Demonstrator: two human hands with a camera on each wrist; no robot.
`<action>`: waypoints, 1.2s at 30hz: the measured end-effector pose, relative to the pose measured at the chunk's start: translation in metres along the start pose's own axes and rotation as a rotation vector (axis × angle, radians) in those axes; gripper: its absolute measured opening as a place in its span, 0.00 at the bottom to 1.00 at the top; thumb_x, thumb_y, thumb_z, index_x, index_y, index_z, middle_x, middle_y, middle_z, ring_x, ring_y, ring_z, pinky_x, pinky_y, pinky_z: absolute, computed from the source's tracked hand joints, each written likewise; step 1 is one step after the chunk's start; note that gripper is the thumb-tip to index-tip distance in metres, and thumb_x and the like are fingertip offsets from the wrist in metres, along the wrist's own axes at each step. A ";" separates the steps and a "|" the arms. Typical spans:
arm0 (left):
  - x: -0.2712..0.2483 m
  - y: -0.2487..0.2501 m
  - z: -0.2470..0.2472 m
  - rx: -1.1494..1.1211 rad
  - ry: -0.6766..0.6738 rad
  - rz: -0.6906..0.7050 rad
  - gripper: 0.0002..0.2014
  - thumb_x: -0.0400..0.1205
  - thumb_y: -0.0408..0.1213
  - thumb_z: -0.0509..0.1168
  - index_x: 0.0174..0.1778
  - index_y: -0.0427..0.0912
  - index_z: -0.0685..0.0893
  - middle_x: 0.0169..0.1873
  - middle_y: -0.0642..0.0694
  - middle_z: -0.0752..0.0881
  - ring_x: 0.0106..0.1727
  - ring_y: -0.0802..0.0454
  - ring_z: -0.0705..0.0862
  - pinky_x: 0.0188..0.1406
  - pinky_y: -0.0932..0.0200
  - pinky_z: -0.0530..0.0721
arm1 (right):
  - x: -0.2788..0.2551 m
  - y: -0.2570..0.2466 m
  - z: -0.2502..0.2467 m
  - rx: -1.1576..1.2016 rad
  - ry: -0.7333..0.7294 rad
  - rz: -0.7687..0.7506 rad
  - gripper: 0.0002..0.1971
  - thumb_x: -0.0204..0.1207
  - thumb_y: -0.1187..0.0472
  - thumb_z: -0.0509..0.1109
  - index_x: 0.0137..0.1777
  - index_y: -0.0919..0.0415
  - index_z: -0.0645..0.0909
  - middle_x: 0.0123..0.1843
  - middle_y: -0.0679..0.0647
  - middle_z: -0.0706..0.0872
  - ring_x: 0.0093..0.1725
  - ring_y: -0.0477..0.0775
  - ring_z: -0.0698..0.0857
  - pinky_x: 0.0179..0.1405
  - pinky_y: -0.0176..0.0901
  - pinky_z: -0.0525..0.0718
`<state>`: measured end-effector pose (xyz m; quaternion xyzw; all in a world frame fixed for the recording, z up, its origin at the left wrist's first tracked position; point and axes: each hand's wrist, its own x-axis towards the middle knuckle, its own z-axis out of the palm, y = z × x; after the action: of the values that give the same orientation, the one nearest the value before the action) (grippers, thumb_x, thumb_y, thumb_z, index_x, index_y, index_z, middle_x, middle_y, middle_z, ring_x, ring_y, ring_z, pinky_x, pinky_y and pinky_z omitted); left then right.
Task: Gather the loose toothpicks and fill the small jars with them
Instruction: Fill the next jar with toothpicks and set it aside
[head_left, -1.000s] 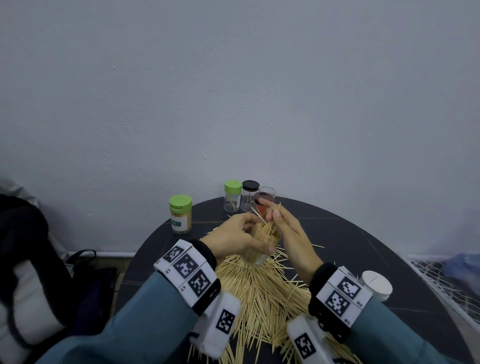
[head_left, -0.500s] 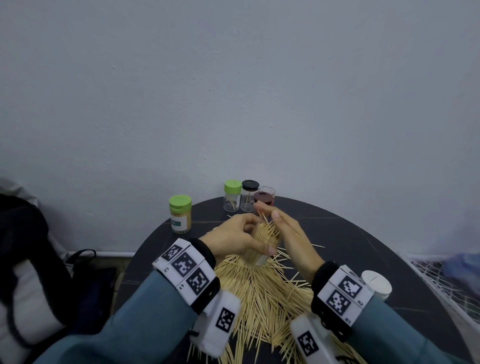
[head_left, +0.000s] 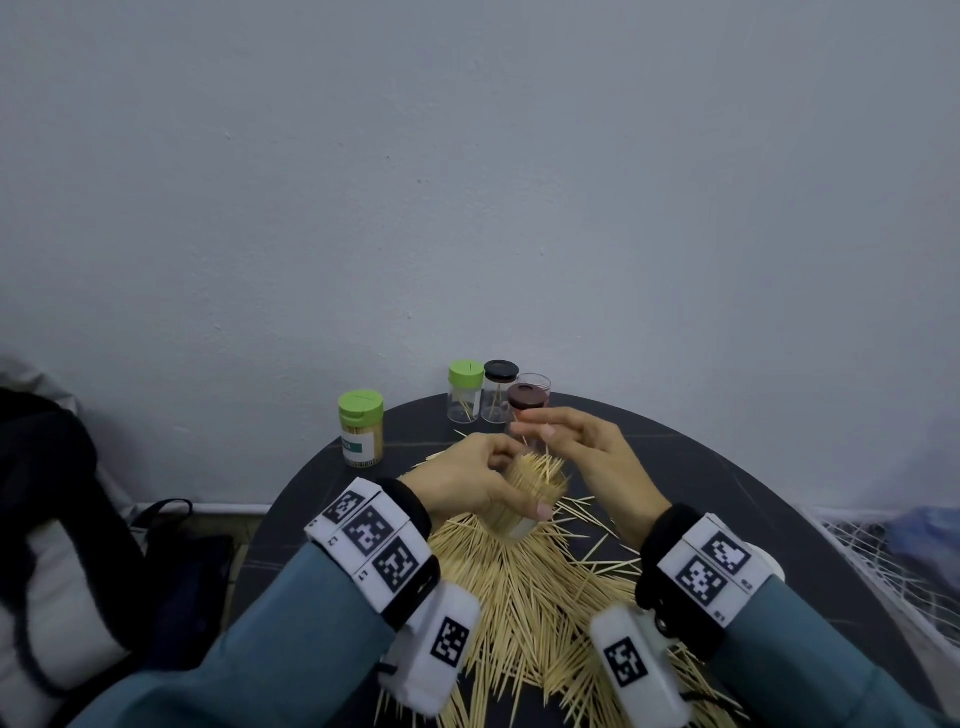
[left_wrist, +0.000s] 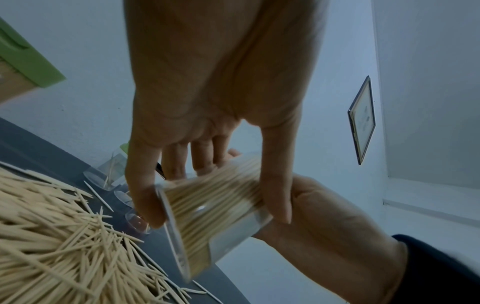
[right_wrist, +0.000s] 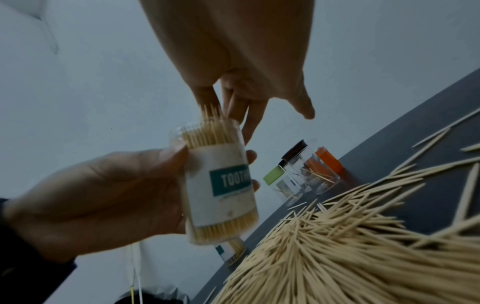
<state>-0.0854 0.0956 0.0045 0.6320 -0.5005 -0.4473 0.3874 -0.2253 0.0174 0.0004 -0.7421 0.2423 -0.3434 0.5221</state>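
Jar (right_wrist: 221, 181) nearly full; big pile (head_left: 524, 587) left.
Left hand (head_left: 467, 483) grips jar; right hand (head_left: 582, 447) pinches a toothpick (right_wrist: 230, 106) above it.

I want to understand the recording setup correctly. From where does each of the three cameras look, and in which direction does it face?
Head: sits on the person's head, faces forward and down at the dark round table and the wall; shows both sleeves, wrist bands, left hand and right hand.
Left wrist: looks along the left palm at the labelled jar; right hand behind.
Right wrist: looks along the right hand toward the jar's open mouth; left hand grips the jar.
Shared: all three show the jar and the loose toothpick pile.
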 end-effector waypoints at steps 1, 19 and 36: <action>0.000 0.000 0.000 -0.012 0.003 -0.006 0.36 0.67 0.32 0.79 0.71 0.39 0.74 0.63 0.41 0.82 0.65 0.44 0.80 0.61 0.47 0.82 | 0.000 0.001 -0.001 0.016 0.030 -0.034 0.11 0.81 0.69 0.62 0.60 0.69 0.80 0.54 0.58 0.89 0.49 0.37 0.87 0.43 0.22 0.80; -0.003 0.002 -0.004 -0.214 0.098 -0.017 0.26 0.72 0.30 0.75 0.66 0.39 0.76 0.57 0.41 0.87 0.57 0.45 0.85 0.47 0.47 0.86 | -0.018 0.002 0.001 -0.370 -0.202 -0.056 0.22 0.81 0.42 0.51 0.74 0.39 0.67 0.76 0.39 0.71 0.77 0.32 0.63 0.78 0.45 0.37; -0.003 0.001 -0.004 -0.185 0.148 0.149 0.31 0.65 0.22 0.77 0.63 0.43 0.77 0.57 0.43 0.85 0.61 0.47 0.82 0.60 0.52 0.82 | -0.029 -0.011 -0.009 -0.606 -0.289 -0.122 0.27 0.77 0.43 0.50 0.77 0.37 0.57 0.80 0.29 0.49 0.77 0.26 0.43 0.78 0.59 0.32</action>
<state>-0.0820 0.0987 0.0074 0.5859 -0.4727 -0.4136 0.5121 -0.2506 0.0363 0.0058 -0.9177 0.2119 -0.1778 0.2851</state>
